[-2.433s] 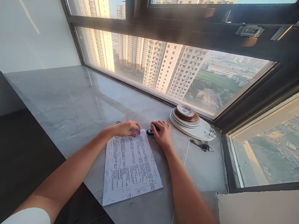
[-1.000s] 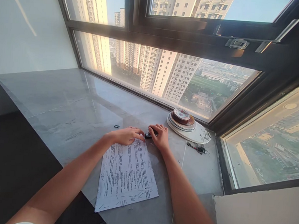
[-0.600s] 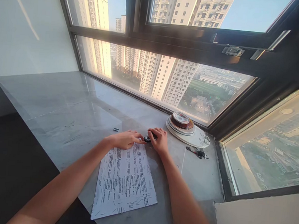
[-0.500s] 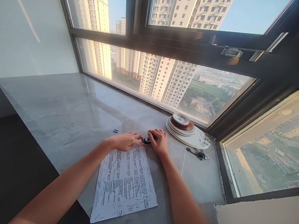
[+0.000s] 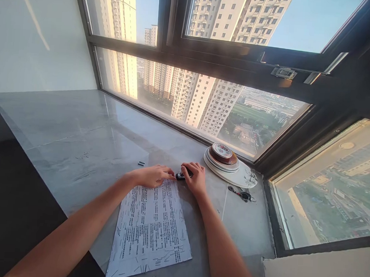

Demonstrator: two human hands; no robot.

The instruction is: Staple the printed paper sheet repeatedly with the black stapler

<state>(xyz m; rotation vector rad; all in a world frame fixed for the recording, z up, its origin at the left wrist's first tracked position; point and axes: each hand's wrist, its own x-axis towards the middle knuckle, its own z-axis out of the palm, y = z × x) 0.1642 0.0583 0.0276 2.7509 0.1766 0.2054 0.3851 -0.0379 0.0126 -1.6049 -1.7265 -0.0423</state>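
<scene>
My right hand [image 5: 194, 179] is closed over a small black stapler [image 5: 180, 176] at the top right corner of a printed sheet [image 5: 153, 233]. Its fingers curl over the top of the stapler, and the palm hides its rear end. My left hand [image 5: 153, 176] lies flat across the sheet's top edge, fingers stretched towards the stapler's front end. Thin staple-like marks are scattered along the sheet's borders, densest near the bottom. Two short strips, which look like staples [image 5: 141, 163], lie on the grey surface just beyond my left hand.
Stacked plates [image 5: 223, 156] stand by the window at the right, on an oval white plate [image 5: 245, 176]. A dark key fob with a cord [image 5: 243, 195] lies in front of them. The grey ledge [image 5: 65, 126] ends at a dark drop on the left.
The view has shifted slightly, so the sheet and plates sit a little lower and further left. Both hands keep nearly the same hold at the sheet's top edge and on the stapler.
</scene>
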